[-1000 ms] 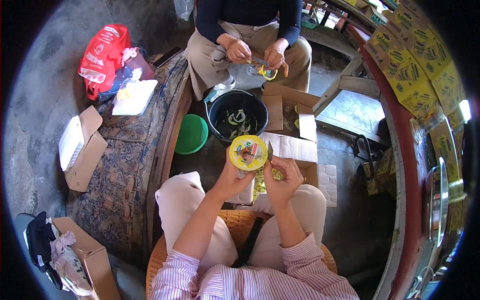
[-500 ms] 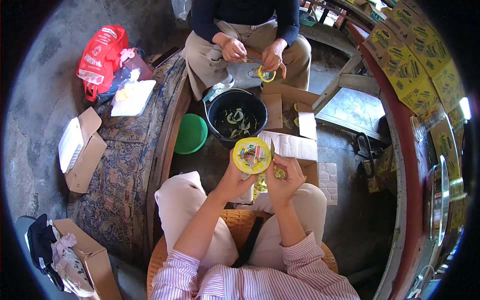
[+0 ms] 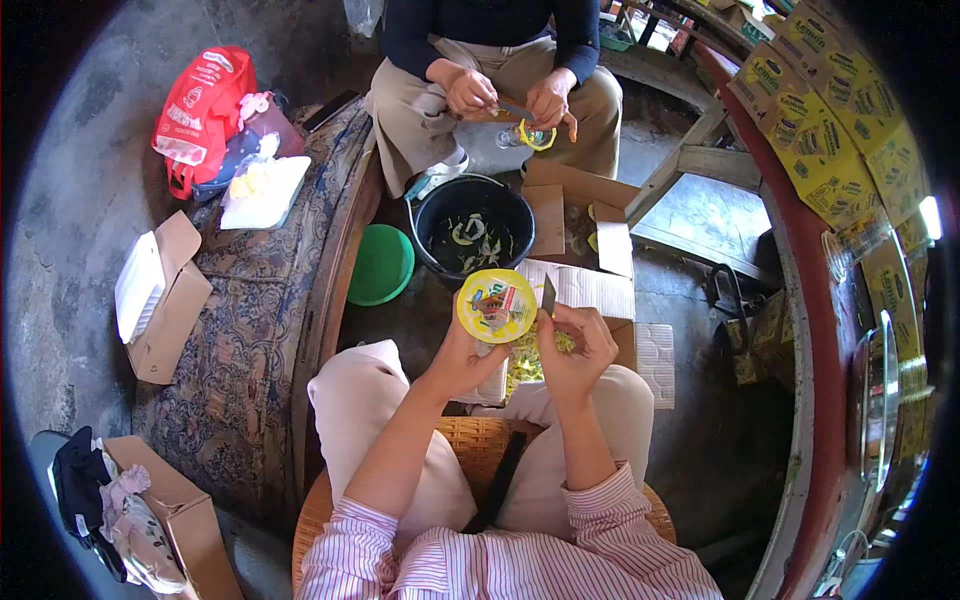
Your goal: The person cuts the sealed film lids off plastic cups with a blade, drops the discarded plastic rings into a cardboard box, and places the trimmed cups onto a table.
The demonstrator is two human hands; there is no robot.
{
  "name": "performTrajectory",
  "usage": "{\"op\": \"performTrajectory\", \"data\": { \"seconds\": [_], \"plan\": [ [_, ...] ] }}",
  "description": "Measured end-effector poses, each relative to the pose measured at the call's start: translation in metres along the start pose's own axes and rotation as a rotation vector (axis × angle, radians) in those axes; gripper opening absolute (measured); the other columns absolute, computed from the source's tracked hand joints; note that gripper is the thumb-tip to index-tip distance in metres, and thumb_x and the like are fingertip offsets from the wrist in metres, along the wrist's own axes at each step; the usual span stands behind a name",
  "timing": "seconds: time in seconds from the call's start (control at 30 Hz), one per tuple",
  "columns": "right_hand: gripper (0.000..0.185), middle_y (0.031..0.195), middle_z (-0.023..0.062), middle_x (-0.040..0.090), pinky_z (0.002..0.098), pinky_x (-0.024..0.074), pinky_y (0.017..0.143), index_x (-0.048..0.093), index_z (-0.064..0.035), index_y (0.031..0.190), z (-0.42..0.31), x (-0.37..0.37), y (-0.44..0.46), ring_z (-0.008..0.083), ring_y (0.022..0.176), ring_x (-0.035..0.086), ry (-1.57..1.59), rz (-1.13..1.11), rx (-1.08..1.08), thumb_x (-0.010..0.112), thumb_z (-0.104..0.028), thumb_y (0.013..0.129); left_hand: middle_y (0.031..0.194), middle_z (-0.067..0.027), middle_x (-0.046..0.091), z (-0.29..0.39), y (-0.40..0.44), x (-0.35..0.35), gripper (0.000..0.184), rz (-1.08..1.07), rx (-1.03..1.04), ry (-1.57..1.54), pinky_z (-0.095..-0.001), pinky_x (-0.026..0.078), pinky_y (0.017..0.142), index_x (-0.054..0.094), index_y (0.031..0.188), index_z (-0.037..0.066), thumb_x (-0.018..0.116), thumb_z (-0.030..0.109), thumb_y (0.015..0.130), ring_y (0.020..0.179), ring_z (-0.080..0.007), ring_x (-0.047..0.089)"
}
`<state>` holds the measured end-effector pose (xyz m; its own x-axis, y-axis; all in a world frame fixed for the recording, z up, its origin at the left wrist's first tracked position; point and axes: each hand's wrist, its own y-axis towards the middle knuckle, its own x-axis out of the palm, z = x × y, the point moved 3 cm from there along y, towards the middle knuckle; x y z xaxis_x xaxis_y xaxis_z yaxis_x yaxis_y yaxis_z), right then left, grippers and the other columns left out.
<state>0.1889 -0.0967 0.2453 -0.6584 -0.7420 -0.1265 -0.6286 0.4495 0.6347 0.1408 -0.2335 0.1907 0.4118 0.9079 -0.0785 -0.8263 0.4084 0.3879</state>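
My left hand is closed around a plastic cup with a yellow rim, its printed lid facing up towards me. In my right hand, thumb and fingers pinch a small knife, its blade pointing up just right of the cup's rim. A narrow gap shows between blade and rim. Below my hands, yellow-green strips lie in a cardboard box, partly hidden by my hands. Across from me, a co-worker's hands hold a clear cup with a yellow rim and a thin blade.
A black bucket with scraps in it stands ahead, beside a green basin. An open cardboard box sits right of the bucket. At left is a patterned bench; yellow printed cartons are stacked at right.
The cup in my left hand has shifted slightly left and up. My right hand with the knife has moved a little away from the rim. The co-worker's cup has tilted.
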Motion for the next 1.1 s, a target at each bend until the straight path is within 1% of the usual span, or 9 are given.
{"op": "performTrajectory", "data": {
  "seconds": [0.13,0.23,0.43,0.53,0.63,0.73,0.83,0.93,1.1],
  "plan": [
    [0.018,0.072,0.0096,0.061,0.0234,0.0499,0.057,0.062,0.0007,0.079,0.001,0.004,-0.003,0.0152,0.064,0.061,0.002,-0.032,-0.035,0.065,0.009,0.064,0.112,-0.0089,0.052,0.004,0.002,0.001,0.044,0.01,-0.008,-0.012,-0.0296,0.039,0.088,0.045,0.116,0.0,0.061,-0.001,0.074,0.103,-0.0156,0.05],
    [0.018,0.072,0.01,0.061,0.0239,0.0487,0.056,0.062,0.0004,0.079,-0.001,0.005,-0.004,0.016,0.063,0.061,0.012,-0.026,-0.015,0.065,0.009,0.063,0.11,-0.0088,0.053,-0.002,0.003,0.001,0.042,-0.001,-0.001,0.019,-0.0293,0.04,0.087,0.047,0.114,0.0,0.062,0.0,0.074,0.101,-0.0152,0.051],
    [0.019,0.071,0.0103,0.061,0.0234,0.047,0.056,0.062,0.0005,0.08,0.0,0.001,-0.001,0.0158,0.062,0.06,-0.026,-0.031,-0.046,0.065,0.009,0.063,0.11,-0.0082,0.053,-0.003,0.003,0.003,0.041,-0.029,0.009,-0.018,-0.0292,0.041,0.086,0.048,0.114,0.0,0.061,-0.001,0.074,0.1,-0.015,0.051],
    [0.02,0.071,0.0103,0.061,0.023,0.0468,0.056,0.063,0.0006,0.08,0.001,0.0,0.0,0.0157,0.062,0.06,-0.028,-0.038,-0.061,0.064,0.01,0.063,0.114,-0.0126,0.042,-0.011,0.003,0.002,0.067,-0.154,-0.052,-0.029,-0.0326,0.034,0.094,0.032,0.123,0.001,0.067,0.004,0.066,0.109,-0.0211,0.044],
    [0.02,0.072,0.0103,0.061,0.0231,0.0471,0.056,0.063,0.0006,0.08,0.002,-0.001,0.001,0.0159,0.062,0.06,-0.032,-0.042,-0.062,0.064,0.01,0.062,0.115,-0.0125,0.041,-0.019,-0.003,0.005,0.066,-0.127,-0.08,-0.034,-0.0324,0.034,0.093,0.035,0.121,0.001,0.068,0.004,0.064,0.109,-0.0211,0.043],
    [0.02,0.072,0.0102,0.061,0.0231,0.0472,0.056,0.063,0.0003,0.079,0.004,-0.004,0.005,0.0159,0.062,0.06,-0.009,-0.103,-0.067,0.064,0.01,0.062,0.115,-0.0115,0.041,-0.018,-0.002,0.001,0.065,-0.209,-0.095,0.029,-0.032,0.034,0.093,0.037,0.12,0.002,0.068,0.004,0.063,0.109,-0.0211,0.042],
    [0.02,0.072,0.01,0.061,0.0237,0.047,0.057,0.063,-0.0001,0.079,0.003,-0.004,0.005,0.0162,0.062,0.06,0.025,-0.104,-0.022,0.064,0.01,0.062,0.114,-0.0101,0.042,-0.014,-0.003,0.003,0.063,-0.138,-0.176,-0.189,-0.0314,0.035,0.092,0.04,0.118,0.003,0.068,0.004,0.062,0.108,-0.0202,0.043],
    [0.019,0.072,0.01,0.061,0.024,0.0471,0.057,0.063,0.0,0.077,0.004,-0.004,0.005,0.0162,0.063,0.06,0.041,-0.124,-0.005,0.063,0.01,0.062,0.113,-0.0087,0.044,-0.003,-0.001,0.003,0.064,-0.157,-0.198,-0.252,-0.0311,0.035,0.092,0.041,0.118,0.003,0.069,0.004,0.061,0.107,-0.0184,0.044],
    [0.017,0.073,0.01,0.062,0.0234,0.0479,0.057,0.063,0.0001,0.078,0.008,-0.005,0.008,0.0159,0.064,0.061,0.04,-0.19,-0.012,0.062,0.01,0.063,0.112,-0.0081,0.046,0.002,0.001,-0.001,0.063,-0.191,-0.188,-0.247,-0.0305,0.036,0.091,0.042,0.117,0.003,0.07,0.004,0.061,0.105,-0.0162,0.046]
  ]
}}
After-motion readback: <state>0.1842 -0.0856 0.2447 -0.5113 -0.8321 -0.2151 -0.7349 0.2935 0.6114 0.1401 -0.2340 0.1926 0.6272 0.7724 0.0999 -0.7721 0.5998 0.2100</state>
